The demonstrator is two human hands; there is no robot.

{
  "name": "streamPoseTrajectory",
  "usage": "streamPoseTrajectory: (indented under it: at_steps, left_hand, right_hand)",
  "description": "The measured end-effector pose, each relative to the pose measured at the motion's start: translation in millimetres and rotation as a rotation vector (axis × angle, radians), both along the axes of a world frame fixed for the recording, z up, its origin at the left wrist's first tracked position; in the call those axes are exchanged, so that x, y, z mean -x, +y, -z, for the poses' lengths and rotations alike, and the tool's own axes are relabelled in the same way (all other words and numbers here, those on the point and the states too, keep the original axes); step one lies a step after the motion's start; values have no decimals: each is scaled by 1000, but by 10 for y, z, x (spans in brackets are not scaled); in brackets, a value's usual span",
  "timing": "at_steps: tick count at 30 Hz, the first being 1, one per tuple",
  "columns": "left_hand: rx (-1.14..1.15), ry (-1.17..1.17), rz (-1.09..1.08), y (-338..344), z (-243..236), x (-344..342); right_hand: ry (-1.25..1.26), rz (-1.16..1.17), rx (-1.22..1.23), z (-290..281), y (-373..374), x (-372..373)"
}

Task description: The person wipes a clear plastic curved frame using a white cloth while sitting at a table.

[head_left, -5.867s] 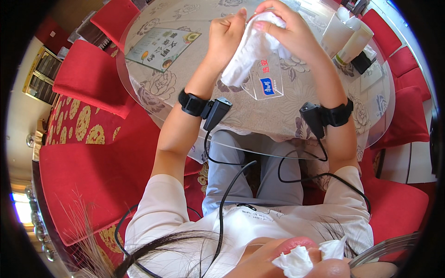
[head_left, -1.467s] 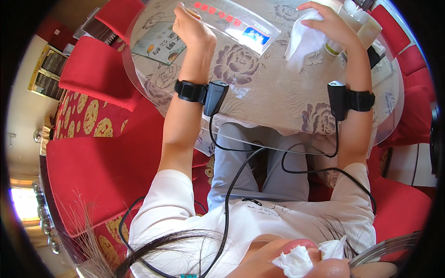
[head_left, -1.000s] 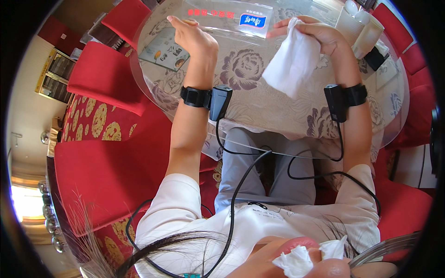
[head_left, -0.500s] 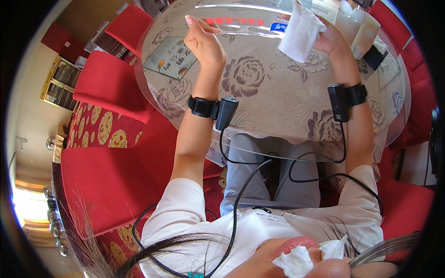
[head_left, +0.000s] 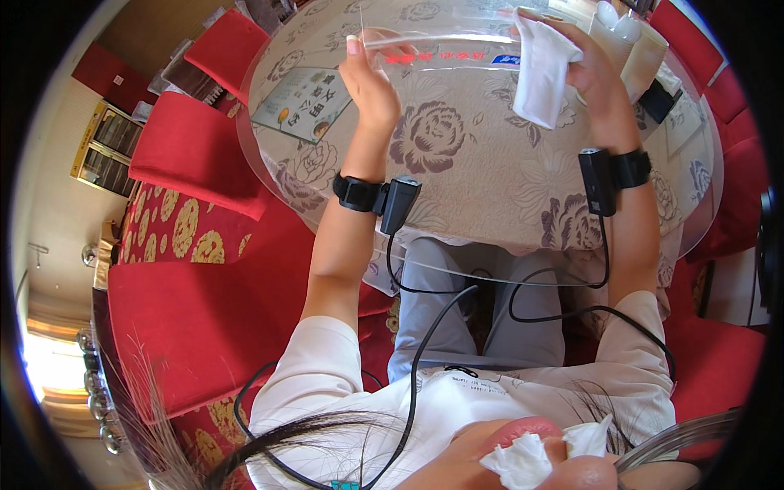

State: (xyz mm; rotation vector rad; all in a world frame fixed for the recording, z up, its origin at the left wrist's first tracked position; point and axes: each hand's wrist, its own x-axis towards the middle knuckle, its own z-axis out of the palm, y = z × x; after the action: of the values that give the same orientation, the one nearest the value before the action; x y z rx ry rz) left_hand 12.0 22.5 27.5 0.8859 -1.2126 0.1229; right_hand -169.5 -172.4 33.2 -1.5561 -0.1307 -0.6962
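Both my hands are raised over the round table, at either end of a clear plastic panel (head_left: pixel 457 57) with red lettering and a small blue label. My left hand (head_left: pixel 371 86) is closed around the panel's left end, thumb up along its edge. In my right hand (head_left: pixel 590 69) is a folded white cloth (head_left: pixel 542 82), which hangs down in front of the fingers at the panel's right end. The cloth hides part of the right fingers and that end of the panel. Whether these fingers also grip the panel cannot be made out.
A clear round top covers the table's floral cloth (head_left: pixel 429 135). A printed card (head_left: pixel 302 104) lies at left. Stacked paper cups (head_left: pixel 641 61) and a black box (head_left: pixel 660 102) stand at right. Red chairs (head_left: pixel 196 151) surround me; black cables (head_left: pixel 416 351) run from both wrist devices.
The panel has tilted, so its lettering shows lower and at another angle. The white cloth has shifted right and slightly down with my right hand. My left hand has turned a little.
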Motion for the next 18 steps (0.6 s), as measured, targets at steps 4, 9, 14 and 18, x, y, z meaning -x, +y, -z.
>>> streamPoseTrajectory:
  at_steps: [4, 9, 14, 18]
  left_hand:
    - [17, 38, 155, 33, 9, -54]
    - [-73, -80, 199, -9, -16, -53]
    - [-113, -42, 162, -23, -35, -77]
    - [-180, 84, 167, 8, -80, 2]
  right_hand:
    - [-11, 513, 344, -469, 882, 256]
    - [187, 213, -91, -518, 405, 94]
    - [162, 252, 3, -513, 356, 74]
    - [129, 292, 53, -506, 335, 73]
